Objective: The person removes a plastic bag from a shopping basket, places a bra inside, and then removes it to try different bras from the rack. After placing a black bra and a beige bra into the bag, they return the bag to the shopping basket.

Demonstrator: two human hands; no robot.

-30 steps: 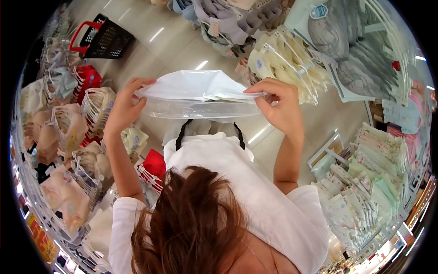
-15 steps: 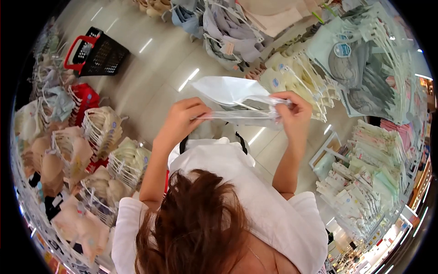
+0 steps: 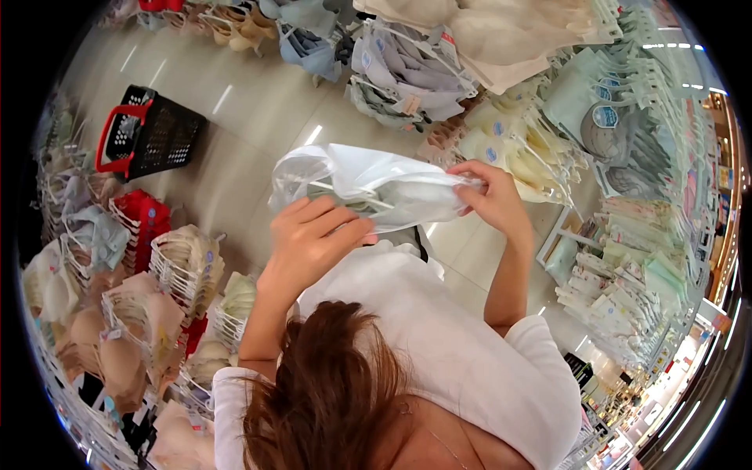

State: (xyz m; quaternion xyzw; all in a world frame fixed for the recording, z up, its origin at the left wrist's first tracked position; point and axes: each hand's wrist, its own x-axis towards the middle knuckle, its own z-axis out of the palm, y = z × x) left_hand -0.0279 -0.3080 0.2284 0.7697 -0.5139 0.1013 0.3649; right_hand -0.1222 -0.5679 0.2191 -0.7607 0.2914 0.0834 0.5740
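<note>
Head view. Since the earlier frame, the left hand (image 3: 313, 239) has shifted rightward along the plastic bag (image 3: 392, 188), so that both hands now sit closer together and the bag's left end bunches loosely beyond the knuckles. The left grip is closed, fingers curled over the bag's lower edge. The right hand (image 3: 489, 196) pinches the bag's right end, its grip likewise closed on the film. The bag is clear and holds a pale folded garment. It is held in the air, roughly level, in front of the person's white top (image 3: 454, 337) and above the glossy floor (image 3: 235, 172). A black shopping basket (image 3: 160, 137) with red handles stands on the floor, well apart to the left. Racks of hanging bras (image 3: 184, 266) line the left side. Pale yellow garments on hangers (image 3: 517, 149) hang just beyond the right hand, and shelves of folded baby clothes (image 3: 627, 266) lie to the right.
</note>
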